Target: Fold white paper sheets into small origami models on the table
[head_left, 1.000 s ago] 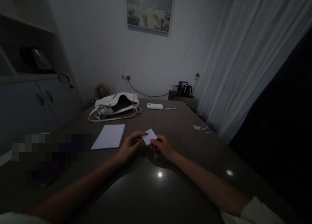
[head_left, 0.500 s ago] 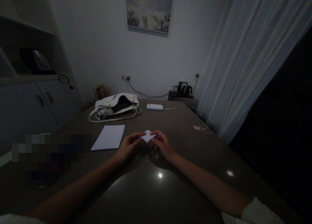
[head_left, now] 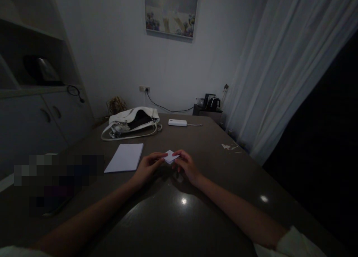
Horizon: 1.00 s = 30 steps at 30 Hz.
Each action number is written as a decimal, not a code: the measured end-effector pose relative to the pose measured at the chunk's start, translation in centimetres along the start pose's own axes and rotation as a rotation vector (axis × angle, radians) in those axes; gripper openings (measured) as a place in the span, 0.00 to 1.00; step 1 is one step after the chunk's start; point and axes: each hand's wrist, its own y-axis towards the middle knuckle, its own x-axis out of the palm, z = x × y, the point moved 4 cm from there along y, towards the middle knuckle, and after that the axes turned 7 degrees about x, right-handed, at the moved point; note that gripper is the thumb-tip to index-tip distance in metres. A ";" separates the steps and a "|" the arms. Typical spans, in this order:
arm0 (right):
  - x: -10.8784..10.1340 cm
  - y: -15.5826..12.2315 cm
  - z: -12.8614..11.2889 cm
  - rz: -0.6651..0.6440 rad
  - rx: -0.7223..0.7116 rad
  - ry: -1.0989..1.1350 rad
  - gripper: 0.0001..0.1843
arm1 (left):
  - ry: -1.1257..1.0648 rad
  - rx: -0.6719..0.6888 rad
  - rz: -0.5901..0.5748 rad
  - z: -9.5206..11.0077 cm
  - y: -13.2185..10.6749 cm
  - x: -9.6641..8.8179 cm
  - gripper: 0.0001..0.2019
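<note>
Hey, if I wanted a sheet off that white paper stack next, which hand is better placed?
Your left, I'd say: the left hand is close beside the white paper stack, while the right hand lies beyond the folded paper. Both hands hold that, so the left should release first.

You are working with a dim, greyish view: the wall (head_left: 112, 55) catches a weak, diffuse light, while the area beyond the curtain (head_left: 268, 78) sinks to black. Two glare spots (head_left: 184, 201) shine off the glossy surface (head_left: 209, 227), one nearer you than your hands (head_left: 190, 170), one farther right. Soft shadows lie beneath the hands. Wide-angle distortion slants the cabinet (head_left: 25, 115) at your left, and coarse pixelation masks a patch (head_left: 58, 182) at lower left
</note>
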 end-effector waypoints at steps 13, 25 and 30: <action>0.1 0.1 0.3 -0.015 -0.008 0.020 0.15 | 0.018 -0.002 0.053 0.2 0.0 -0.1 0.16; -0.2 0.5 0.8 0.029 0.007 0.005 0.20 | -0.045 -0.068 0.072 0.0 0.0 -0.1 0.17; -0.3 0.5 0.8 0.036 -0.003 -0.007 0.20 | -0.086 -0.074 0.083 0.3 0.0 0.0 0.18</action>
